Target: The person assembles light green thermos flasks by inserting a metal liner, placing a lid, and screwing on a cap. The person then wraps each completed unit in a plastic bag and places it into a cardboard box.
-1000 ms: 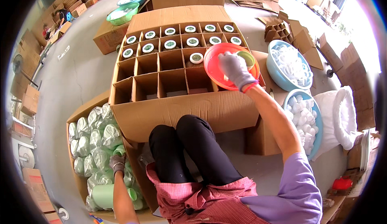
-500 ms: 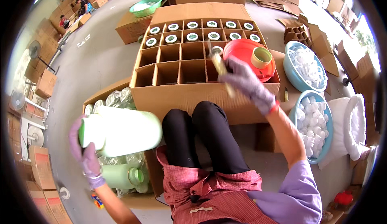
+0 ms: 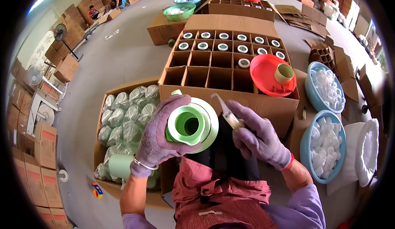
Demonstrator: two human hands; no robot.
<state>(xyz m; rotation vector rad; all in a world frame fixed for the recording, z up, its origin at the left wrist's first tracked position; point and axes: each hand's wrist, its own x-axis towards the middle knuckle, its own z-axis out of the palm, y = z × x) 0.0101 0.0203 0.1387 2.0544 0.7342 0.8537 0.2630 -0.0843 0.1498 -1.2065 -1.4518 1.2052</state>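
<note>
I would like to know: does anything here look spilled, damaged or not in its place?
No spill or damage stands out. Two things look slightly odd: one bare green bottle lies in the left carton among wrapped bottles in clear plastic, and a blue-and-yellow item lies loose on the floor beside that carton.

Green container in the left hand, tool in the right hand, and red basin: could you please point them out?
Green container [image 3: 180, 124]: head view, inner wall of its neck.
Tool [image 3: 233, 121]: head view, its pale handle.
Red basin [image 3: 264, 73]: head view, its bare inside bottom.
</note>
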